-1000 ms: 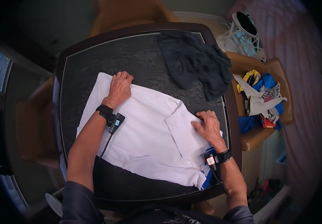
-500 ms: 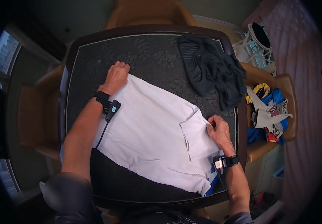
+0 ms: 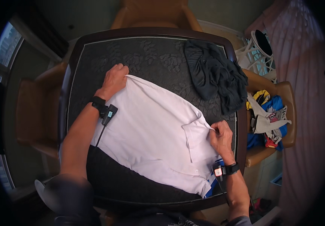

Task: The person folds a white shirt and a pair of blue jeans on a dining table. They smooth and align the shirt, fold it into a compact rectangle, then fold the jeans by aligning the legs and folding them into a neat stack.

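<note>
White shirt (image 3: pixel 155 116), dark garment (image 3: pixel 217 73) nearby, laden chair (image 3: pixel 287 98)

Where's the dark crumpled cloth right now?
In the head view, the dark cloth lies toward the far right corner of the table, beyond the right hand and apart from the white shirt.

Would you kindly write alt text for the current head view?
A person's left hand and right hand grip the edge of a white garment spread across a dark table. Crumpled dark cloth lies beyond; clothes are piled on a brown chair at right.
</note>
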Demonstrator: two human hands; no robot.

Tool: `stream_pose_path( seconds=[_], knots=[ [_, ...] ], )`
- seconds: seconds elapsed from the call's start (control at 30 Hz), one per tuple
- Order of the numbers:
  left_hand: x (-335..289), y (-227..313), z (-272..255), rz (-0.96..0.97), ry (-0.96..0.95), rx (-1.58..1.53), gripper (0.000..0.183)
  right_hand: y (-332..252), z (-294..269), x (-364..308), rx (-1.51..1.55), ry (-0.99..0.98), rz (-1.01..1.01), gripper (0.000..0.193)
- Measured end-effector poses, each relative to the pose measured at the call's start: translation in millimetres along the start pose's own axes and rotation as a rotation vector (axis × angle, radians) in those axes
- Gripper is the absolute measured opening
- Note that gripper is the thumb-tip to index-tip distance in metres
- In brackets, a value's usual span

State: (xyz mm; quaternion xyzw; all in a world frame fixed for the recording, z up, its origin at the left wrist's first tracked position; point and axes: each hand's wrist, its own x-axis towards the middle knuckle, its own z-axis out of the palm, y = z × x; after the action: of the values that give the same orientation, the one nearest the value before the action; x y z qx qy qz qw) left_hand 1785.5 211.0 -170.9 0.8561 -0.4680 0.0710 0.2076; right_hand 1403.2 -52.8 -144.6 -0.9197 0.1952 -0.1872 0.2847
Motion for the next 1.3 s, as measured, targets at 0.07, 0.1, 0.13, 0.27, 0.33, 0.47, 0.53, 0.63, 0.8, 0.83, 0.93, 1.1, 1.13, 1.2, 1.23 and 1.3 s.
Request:
stream_pose_path(
  seconds=[0.07,0.1,0.13,0.27,0.33,0.47,0.53,0.63,0.8,0.83,0.93,1.1,1.13,1.2,1.23,1.3],
  knots=[
    [-22.3,-1.3,-18.6,0.04,0.072,-0.04,0.014,-20.7,-9.9,-9.6,-0.039,0.051,-0.167,0.016],
    [-35.2,-1.8,-24.5,0.052,0.1,-0.034,0.015,-27.7,-12.3,-16.5,-0.056,0.076,-0.251,0.018],
    [-48.6,-2.3,-30.9,0.067,0.131,-0.032,0.016,-32.9,-14.5,-28.6,-0.098,0.082,-0.294,0.019],
    [-107.9,-5.3,-36.0,0.099,0.085,-0.057,0.02,-44.9,-6.9,-82.4,-0.06,-0.126,-0.308,0.019],
    [-135.9,-9.6,-30.8,0.068,0.075,-0.008,0.022,-39.1,8.2,-107.2,-0.076,-0.273,-0.267,0.019],
    [-153.2,-8.4,-22.4,0.008,0.112,0.025,0.021,-31.4,22.4,-117.9,-0.053,-0.249,-0.199,0.018],
    [-155.1,-8.4,-20.4,-0.018,0.119,0.035,0.017,-31.2,20.5,-113.7,-0.05,-0.252,-0.195,0.017],
    [-159.7,-7.5,-19.8,-0.054,0.099,0.041,0.011,-31.7,16.2,-111.0,-0.068,-0.225,-0.177,0.015],
    [-173.3,0.8,-28.0,-0.113,0.032,0.08,0.016,-30.6,17.6,-111.6,-0.033,-0.247,-0.134,0.015],
    [-170.7,12.7,-32.3,-0.138,0.072,0.068,0.02,-33.4,14.5,-111.4,0.0,-0.235,-0.097,0.016],
    [-163.6,59.1,-32.4,-0.174,0.098,0.013,0.035,-28.6,13.6,-115.4,-0.028,-0.193,-0.085,0.018],
    [-195.5,88.9,7.5,-0.19,0.029,0.09,0.054,-13.4,3.3,-120.4,0.236,-0.19,0.131,0.013],
    [-198.4,94.4,6.3,-0.229,0.02,0.1,0.055,-7.9,-4.5,-119.9,0.137,-0.124,0.129,0.011],
    [-203.1,110.0,-0.1,-0.268,0.007,0.016,0.056,-0.2,-23.2,-116.2,-0.064,0.028,0.091,0.014],
    [-204.5,118.0,-3.4,-0.288,0.004,-0.023,0.057,4.8,-33.1,-116.9,-0.119,0.069,0.145,0.016],
    [-211.0,151.8,-3.8,-0.164,0.089,-0.097,0.052,27.9,-42.2,-126.4,-0.243,-0.002,0.206,0.028]
  ],
)
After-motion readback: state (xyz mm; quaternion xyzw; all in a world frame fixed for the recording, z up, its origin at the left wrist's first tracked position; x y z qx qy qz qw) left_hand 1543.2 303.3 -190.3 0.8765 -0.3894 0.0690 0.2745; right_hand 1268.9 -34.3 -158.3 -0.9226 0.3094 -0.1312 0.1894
